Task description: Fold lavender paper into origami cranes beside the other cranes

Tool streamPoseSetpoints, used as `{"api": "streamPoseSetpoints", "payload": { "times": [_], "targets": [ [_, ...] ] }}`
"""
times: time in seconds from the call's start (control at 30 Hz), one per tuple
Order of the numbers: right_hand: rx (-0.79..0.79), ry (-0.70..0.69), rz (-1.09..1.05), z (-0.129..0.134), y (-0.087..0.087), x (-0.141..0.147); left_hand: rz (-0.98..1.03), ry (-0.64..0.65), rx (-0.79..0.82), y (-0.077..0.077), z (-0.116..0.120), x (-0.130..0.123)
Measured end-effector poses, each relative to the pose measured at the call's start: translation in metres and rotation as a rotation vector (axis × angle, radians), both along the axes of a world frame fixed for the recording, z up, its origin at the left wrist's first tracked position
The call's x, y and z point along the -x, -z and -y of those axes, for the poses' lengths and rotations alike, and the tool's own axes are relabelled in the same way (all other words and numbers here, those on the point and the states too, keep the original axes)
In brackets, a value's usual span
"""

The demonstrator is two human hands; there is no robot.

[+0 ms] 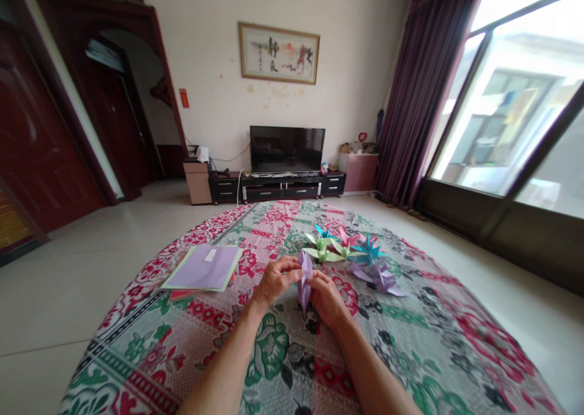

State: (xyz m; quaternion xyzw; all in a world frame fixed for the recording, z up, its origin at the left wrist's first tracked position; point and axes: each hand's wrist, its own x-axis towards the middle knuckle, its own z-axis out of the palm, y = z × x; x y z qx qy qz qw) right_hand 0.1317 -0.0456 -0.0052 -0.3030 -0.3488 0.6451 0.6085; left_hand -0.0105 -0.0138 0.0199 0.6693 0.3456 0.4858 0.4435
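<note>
Between my hands is a narrow, pointed piece of folded purple paper [304, 284], held upright above the tablecloth. My left hand [277, 282] pinches it from the left with thumb and fingers. From the right, the fingers of my right hand [326, 296] close on its other side, partly hidden behind the hand. Just beyond lie finished-looking paper cranes: green ones [323, 249], a pink one [345, 238], blue ones [369, 251] and purple ones [383, 278]. To the left rests a stack of coloured paper sheets [205, 268], purple on top, with a small white piece [210, 255] on it.
A round table with a floral tablecloth [269, 348] fills the foreground. Past its far edge stand a low TV cabinet [283, 188] and a television [287, 149]. Windows and a dark curtain [408, 92] are at right, doors at left.
</note>
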Motion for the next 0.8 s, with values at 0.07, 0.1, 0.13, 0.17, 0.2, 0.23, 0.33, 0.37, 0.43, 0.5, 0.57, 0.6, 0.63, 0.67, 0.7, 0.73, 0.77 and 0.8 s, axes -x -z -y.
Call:
{"api": "streamPoseSetpoints", "payload": {
  "times": [0.07, 0.1, 0.13, 0.17, 0.2, 0.23, 0.33, 0.37, 0.43, 0.5, 0.57, 0.6, 0.63, 0.67, 0.7, 0.73, 0.77, 0.8],
  "targets": [
    [-0.002, 0.011, 0.018, -0.001, 0.002, 0.000, -0.004, -0.008, -0.003, 0.001, 0.000, 0.000],
    [-0.006, 0.016, 0.028, -0.001, 0.003, 0.000, -0.004, -0.009, -0.004, 0.002, -0.001, 0.000],
    [-0.012, 0.023, 0.038, -0.002, 0.005, 0.000, -0.002, -0.010, -0.005, 0.002, -0.001, 0.000],
    [-0.018, 0.032, 0.048, -0.002, 0.007, 0.000, 0.000, -0.010, -0.007, 0.002, -0.001, 0.000],
    [-0.025, 0.043, 0.058, -0.003, 0.008, 0.000, 0.004, -0.011, -0.009, 0.003, -0.001, 0.000],
    [-0.029, 0.054, 0.066, -0.004, 0.009, 0.000, 0.008, -0.014, -0.008, 0.003, -0.001, 0.000],
    [-0.032, 0.083, 0.091, -0.005, 0.011, 0.000, 0.027, -0.026, 0.000, 0.004, -0.002, -0.001],
    [-0.030, 0.092, 0.099, -0.005, 0.011, 0.000, 0.034, -0.031, 0.002, 0.005, -0.003, -0.001],
    [-0.025, 0.105, 0.109, -0.005, 0.010, 0.001, 0.045, -0.038, 0.003, 0.006, -0.003, -0.002],
    [-0.023, 0.110, 0.111, -0.004, 0.009, 0.001, 0.054, -0.043, 0.010, 0.006, -0.003, -0.002],
    [-0.024, 0.109, 0.114, -0.004, 0.009, 0.001, 0.061, -0.046, 0.023, 0.005, -0.002, -0.002],
    [-0.024, 0.111, 0.120, -0.004, 0.009, 0.001, 0.064, -0.045, 0.029, 0.005, -0.002, -0.002],
    [-0.024, 0.115, 0.128, -0.004, 0.010, 0.001, 0.067, -0.045, 0.034, 0.004, -0.001, -0.002],
    [-0.024, 0.121, 0.137, -0.005, 0.010, 0.001, 0.070, -0.044, 0.036, 0.003, -0.001, -0.002],
    [-0.026, 0.127, 0.146, -0.005, 0.011, 0.000, 0.074, -0.043, 0.039, 0.002, 0.000, -0.002],
    [-0.028, 0.133, 0.153, -0.005, 0.012, 0.000, 0.079, -0.042, 0.042, 0.002, 0.000, -0.003],
    [-0.031, 0.136, 0.156, -0.006, 0.012, 0.000, 0.084, -0.040, 0.045, 0.002, 0.000, -0.003],
    [-0.035, 0.137, 0.156, -0.006, 0.013, 0.000, 0.090, -0.039, 0.049, 0.002, 0.000, -0.003]
  ]
}}
